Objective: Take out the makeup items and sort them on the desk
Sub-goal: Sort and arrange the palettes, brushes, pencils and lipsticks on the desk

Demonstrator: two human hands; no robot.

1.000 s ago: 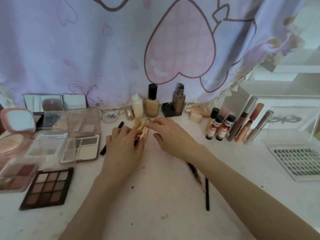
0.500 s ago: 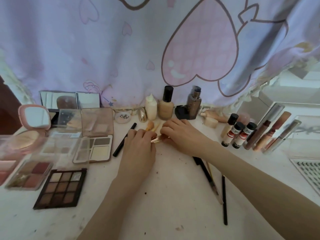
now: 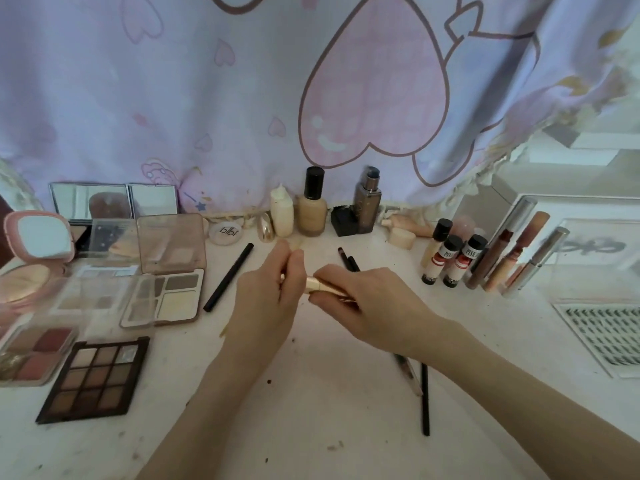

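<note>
A gold tube (image 3: 317, 285) is sitting above the middle of the white desk (image 3: 311, 410), held at both ends. The left hand (image 3: 266, 292) is curling its fingers around the tube's left end; the right hand (image 3: 367, 306) is pinching its right end between thumb and fingers. A black pencil (image 3: 228, 277) is lying just left of the hands, and another black pencil (image 3: 425, 400) is lying beside the right forearm. Farther left, a dark eyeshadow palette (image 3: 93, 379) and an open compact palette (image 3: 162, 299) are resting flat. A foundation bottle (image 3: 312, 209) is standing upright against the heart-print curtain (image 3: 374, 88), with lip-gloss tubes (image 3: 516, 251) leaning at the right.
</note>
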